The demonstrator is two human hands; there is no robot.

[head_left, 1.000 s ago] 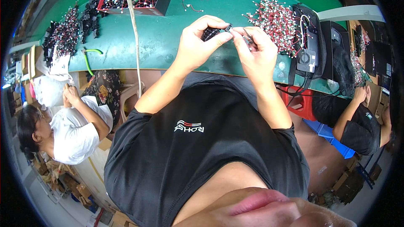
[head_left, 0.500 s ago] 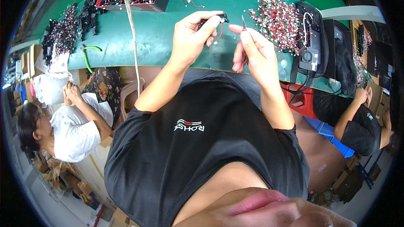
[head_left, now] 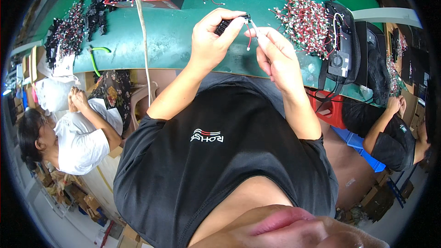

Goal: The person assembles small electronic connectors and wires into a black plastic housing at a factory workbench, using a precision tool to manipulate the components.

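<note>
Above the bench, my left hand [head_left: 209,39] is closed round a black ribbed plastic part [head_left: 223,27]. From the part's right end hangs a short red wire [head_left: 249,40] with a small white connector at its tip. My right hand [head_left: 278,53] pinches a thin pointed metal tool [head_left: 254,26] that looks like tweezers, its tip at or very close to that end. Exactly what the tip touches is too small to tell. To the right lies a heap of red-wired leads with white connectors [head_left: 303,23].
A red-edged box [head_left: 172,3] of similar leads stands far left on the green bench [head_left: 179,41], behind an upright pale rod [head_left: 143,32]. Green-handled pliers [head_left: 95,62] lie left, beside black parts [head_left: 94,18]. A black bag [head_left: 351,41] sits right. Co-workers sit at both sides.
My right hand has brought the tool left and up to the end of the black part. My left hand has turned slightly, showing more of the part's ribs.
</note>
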